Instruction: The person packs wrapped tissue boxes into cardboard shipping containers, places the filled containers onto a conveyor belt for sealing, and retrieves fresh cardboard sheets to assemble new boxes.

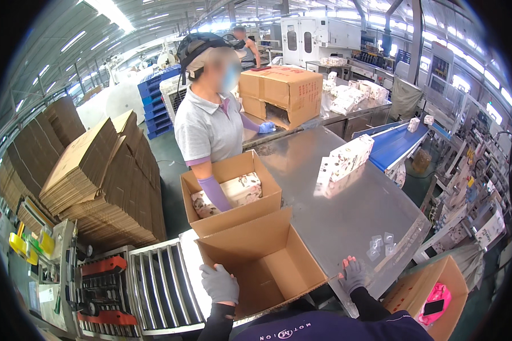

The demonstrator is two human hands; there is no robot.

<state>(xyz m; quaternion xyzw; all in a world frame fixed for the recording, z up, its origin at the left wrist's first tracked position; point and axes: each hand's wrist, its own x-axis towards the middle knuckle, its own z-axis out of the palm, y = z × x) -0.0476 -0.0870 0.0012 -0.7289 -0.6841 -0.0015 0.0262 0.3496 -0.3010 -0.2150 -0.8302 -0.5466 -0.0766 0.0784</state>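
An open cardboard box (pixel 267 267) stands in front of me with nothing inside it. My grey-gloved left hand (pixel 220 284) is closed over the box's left rim. To the right of the box, my right hand (pixel 354 274), gloved with bare fingertips, lies with fingers apart at the near edge of the metal table (pixel 307 176). Just beyond my box, a co-worker's purple-sleeved arm reaches into a second cardboard box (pixel 239 219), which holds white flower-patterned packs (pixel 242 190). The co-worker's other hand (pixel 266 128), in a blue glove, rests by a large closed carton (pixel 281 91).
A row of patterned packs (pixel 347 159) stands on the table, with small clear plastic pieces (pixel 381 245) nearer me. A blue conveyor (pixel 395 145) runs at the right. At left are a roller conveyor (pixel 162 284), a tape machine and stacked flat cardboard (pixel 96 182).
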